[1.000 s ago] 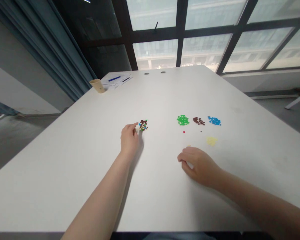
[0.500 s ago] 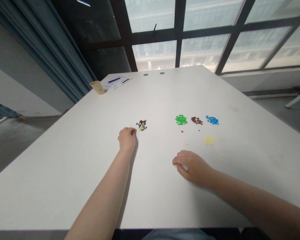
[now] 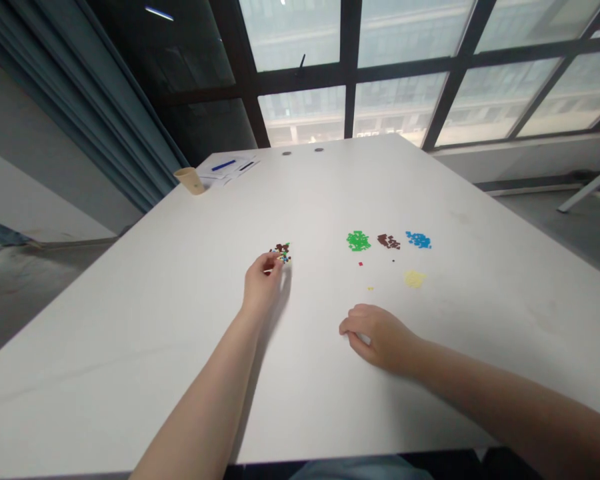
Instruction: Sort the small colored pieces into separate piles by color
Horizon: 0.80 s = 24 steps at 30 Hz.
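Note:
My left hand (image 3: pixel 264 280) reaches over the near edge of a small pile of mixed pieces (image 3: pixel 283 250), dark brown, green, blue and pale yellow. Its thumb and fingers are bent together; whatever may be between them is too small to make out. To the right, my right hand (image 3: pixel 380 337) hovers low or rests on the table, fingers curled in a pinch, with any tiny thing at the tips hidden. Beyond it lie sorted piles of small flat pieces: green (image 3: pixel 359 241), brown (image 3: pixel 389 241), blue (image 3: pixel 419 240) and pale yellow (image 3: pixel 415 279).
A single red piece (image 3: pixel 361 264), a tiny dark piece (image 3: pixel 393 261) and a few yellow bits (image 3: pixel 371 289) lie between the piles and my right hand. A paper cup (image 3: pixel 190 181) and papers (image 3: pixel 215 178) with a blue pen (image 3: pixel 223 165) are at the far left of the white table (image 3: pixel 310 200).
My left hand has moved right and now partly covers the mixed pile. The right hand keeps its pose. The whole view has shifted slightly.

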Available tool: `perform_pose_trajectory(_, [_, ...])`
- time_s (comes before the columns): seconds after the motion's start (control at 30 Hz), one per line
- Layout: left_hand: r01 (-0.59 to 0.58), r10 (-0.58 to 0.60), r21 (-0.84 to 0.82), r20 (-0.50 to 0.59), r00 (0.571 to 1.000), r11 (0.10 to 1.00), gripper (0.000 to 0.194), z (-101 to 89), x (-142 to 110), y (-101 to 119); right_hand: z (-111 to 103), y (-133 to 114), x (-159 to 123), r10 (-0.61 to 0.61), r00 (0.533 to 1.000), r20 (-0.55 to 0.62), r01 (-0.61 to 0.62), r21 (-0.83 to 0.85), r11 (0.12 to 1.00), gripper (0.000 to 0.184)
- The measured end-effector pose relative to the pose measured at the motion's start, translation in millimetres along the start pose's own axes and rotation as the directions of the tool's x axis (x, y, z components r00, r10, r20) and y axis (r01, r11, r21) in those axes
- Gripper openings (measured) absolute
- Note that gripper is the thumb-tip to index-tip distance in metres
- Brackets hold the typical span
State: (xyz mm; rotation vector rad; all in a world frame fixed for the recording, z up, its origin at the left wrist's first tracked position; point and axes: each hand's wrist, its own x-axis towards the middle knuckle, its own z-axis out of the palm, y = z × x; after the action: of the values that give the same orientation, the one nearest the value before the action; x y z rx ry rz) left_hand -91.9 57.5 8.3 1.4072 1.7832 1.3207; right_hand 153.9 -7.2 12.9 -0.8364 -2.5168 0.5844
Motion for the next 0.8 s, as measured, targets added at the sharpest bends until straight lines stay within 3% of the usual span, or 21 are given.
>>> perform_pose_trajectory(0.03, [0.111,-0.098,-0.194,0.076,0.992,0.975,0.021,5.0,-7.7,8.1,0.3,0.2,0.1,-0.007,1.0,-0.006,0.007,-0.002,1.0,0.018])
perform_pose_trajectory(0.1, [0.383,-0.249,-0.493,0.315,0.916,0.782,0.025,14.9,-26.2,25.8,0.8,0.7,0.2,-0.013,1.0,-0.018,0.013,-0.007,1.0,0.018])
perform_pose_trajectory(0.13, [0.5,-0.263,-0.563,0.45,0.853,0.658,0.028,19.2,-35.9,34.4,0.9,0.8,0.2,-0.013,1.0,-0.023,0.012,-0.012,1.0,0.018])
perform_pose_trajectory(0.2, [0.642,-0.233,-0.62,0.612,0.756,0.451,0.031,25.9,-53.4,48.5,0.7,0.6,0.1,-0.016,0.999,-0.031,0.016,-0.018,1.0,0.019])
perform_pose_trajectory(0.27, [0.702,-0.174,-0.622,0.693,0.7,0.346,0.032,30.1,-65.7,56.4,-0.1,-0.4,0.0,-0.022,0.998,-0.053,0.022,-0.014,1.0,0.019])
perform_pose_trajectory(0.43, [0.741,-0.046,-0.598,0.768,0.639,0.306,0.032,36.0,-75.8,53.3,-4.2,-2.7,0.6,-0.045,0.983,-0.178,0.049,0.022,0.999,0.019])
perform_pose_trajectory(0.6, [0.738,-0.01,-0.596,0.776,0.631,0.315,0.031,40.3,-78.2,47.6,-11.7,-5.0,-0.8,-0.001,0.939,-0.344,0.001,-0.001,1.0,0.015])
perform_pose_trajectory(0.8, [0.712,0.048,-0.574,0.791,0.61,0.405,0.033,42.7,-79.9,46.8,-19.5,-8.8,-1.5,-0.012,0.871,-0.491,0.007,-0.011,1.0,0.01])
